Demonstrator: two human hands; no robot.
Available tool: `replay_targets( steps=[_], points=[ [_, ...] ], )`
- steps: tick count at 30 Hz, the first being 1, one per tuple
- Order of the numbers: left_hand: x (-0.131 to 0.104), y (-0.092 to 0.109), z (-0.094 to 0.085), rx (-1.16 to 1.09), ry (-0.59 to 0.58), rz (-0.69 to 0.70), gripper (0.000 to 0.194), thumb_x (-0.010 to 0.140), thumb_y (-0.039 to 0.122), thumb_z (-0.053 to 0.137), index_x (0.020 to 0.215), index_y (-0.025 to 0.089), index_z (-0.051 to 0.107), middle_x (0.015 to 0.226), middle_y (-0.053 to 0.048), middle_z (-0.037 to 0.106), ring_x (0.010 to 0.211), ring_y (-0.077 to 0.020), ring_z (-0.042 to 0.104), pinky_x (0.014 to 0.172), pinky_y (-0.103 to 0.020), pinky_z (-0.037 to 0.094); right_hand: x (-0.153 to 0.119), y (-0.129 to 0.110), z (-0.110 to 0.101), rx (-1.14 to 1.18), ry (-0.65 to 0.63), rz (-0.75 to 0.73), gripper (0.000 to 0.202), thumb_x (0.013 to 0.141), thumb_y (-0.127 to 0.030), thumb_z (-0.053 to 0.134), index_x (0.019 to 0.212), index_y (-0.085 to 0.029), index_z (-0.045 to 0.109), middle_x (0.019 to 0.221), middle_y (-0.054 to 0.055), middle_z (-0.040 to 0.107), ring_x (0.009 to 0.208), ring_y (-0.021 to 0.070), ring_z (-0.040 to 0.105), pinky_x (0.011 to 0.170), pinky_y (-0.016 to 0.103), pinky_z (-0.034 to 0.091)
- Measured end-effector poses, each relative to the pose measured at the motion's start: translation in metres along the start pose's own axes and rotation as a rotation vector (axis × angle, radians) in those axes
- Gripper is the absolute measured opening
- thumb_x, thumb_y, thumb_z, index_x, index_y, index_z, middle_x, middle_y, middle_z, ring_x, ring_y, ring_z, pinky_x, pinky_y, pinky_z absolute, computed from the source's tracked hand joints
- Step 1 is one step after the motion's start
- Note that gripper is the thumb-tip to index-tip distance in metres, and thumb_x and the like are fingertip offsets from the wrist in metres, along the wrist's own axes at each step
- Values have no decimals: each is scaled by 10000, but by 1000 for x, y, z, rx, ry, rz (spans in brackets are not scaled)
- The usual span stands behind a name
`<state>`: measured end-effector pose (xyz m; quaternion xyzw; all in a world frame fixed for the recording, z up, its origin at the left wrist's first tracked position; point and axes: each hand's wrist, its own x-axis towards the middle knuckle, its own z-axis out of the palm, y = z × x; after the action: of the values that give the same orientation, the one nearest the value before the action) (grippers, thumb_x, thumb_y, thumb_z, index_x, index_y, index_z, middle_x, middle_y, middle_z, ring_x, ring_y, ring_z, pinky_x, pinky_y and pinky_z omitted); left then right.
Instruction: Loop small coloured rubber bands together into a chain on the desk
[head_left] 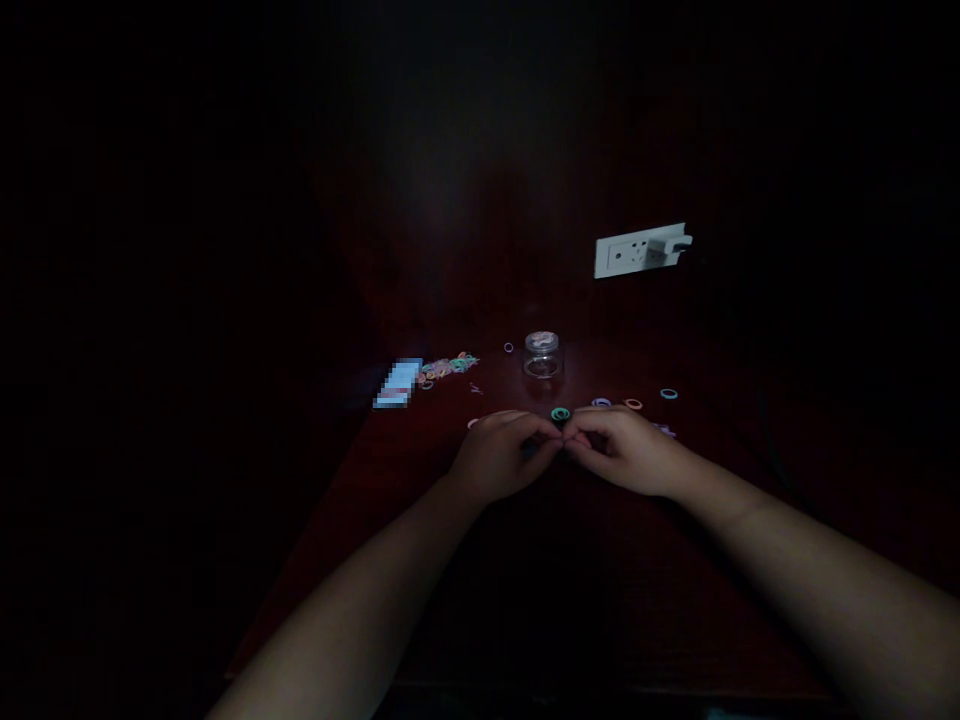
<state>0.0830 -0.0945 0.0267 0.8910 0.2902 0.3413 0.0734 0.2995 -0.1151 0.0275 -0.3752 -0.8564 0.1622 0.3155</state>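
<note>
My left hand (506, 452) and my right hand (626, 448) meet fingertip to fingertip above the dark red table (645, 600). Both are closed in a pinch; whatever lies between the fingertips is too small and dim to make out. Just beyond the fingertips is a green hair tie (560, 413). Past my right hand lie a purple hair tie (601, 402), an orange one (634, 404) and a blue one (669, 394). A pink ring (472, 425) shows partly from behind my left hand. Farther back stands a clear lidded jar (542, 356).
A heap of small coloured bands (448, 367) lies at the back left, beside a lit, pixelated rectangle (399, 383). One small purple ring (508, 347) rests left of the jar. On the back wall is a white socket panel (626, 256) with a plug (679, 244) in it.
</note>
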Motion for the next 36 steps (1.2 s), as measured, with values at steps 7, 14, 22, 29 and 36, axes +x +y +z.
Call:
replay_targets(
  steps=[7,14,22,29,36],
  points=[
    [-1,-1,-1,-10,3,-8,78,885,272,632,922,231,688,851,17,725,768,-134,661,746,-280,514,0,3,-1,-19,8,14,89,882,-207,582,825,-188,647,669,-18,571,618,127,529,596,255,391],
    [-1,-1,-2,-24,7,-28,68,870,267,636,905,227,679,847,15,718,773,-140,656,728,-281,508,1,2,-3,-12,42,1,103,885,-210,593,819,-182,667,647,-20,579,600,120,531,591,247,394],
    [-1,2,-1,-29,7,-39,68,869,269,633,884,225,683,825,12,727,775,-143,668,761,-292,522,0,-3,-8,11,62,-3,66,844,-244,653,852,-185,680,658,-16,566,590,125,519,585,253,393],
    [-1,2,-1,-42,-22,-30,80,864,278,637,904,227,684,852,18,747,789,-137,683,757,-281,524,0,-3,-6,21,19,-30,109,866,-297,642,820,-198,647,682,-2,571,623,147,541,596,275,407],
    [0,7,-3,-32,-29,-41,62,856,275,655,889,233,687,827,29,751,787,-134,691,768,-282,525,0,-4,-4,-7,4,9,120,883,-235,594,768,-201,604,678,-5,565,613,136,527,588,264,405]
  ],
)
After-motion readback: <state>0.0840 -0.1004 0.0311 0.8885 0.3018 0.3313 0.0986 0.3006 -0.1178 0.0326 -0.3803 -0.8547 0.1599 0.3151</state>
